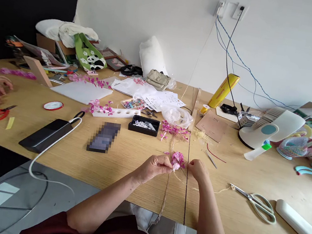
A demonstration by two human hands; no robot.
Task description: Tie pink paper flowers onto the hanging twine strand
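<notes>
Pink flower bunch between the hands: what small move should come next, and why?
Probably draw the pale string snug around the light end of the pink flower bunch. The left hand pinches it there, the right hand is close beside it, and string trails loosely over the table toward the pale-handled scissors. Whether the right hand grips string is unclear.

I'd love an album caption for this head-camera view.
Left hand pinching pink flowers, right hand close by, at a cluttered table.

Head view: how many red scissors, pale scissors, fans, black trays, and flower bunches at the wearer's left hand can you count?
Red scissors: 1
Pale scissors: 1
Fans: 1
Black trays: 1
Flower bunches at left hand: 1
Total: 5
</notes>
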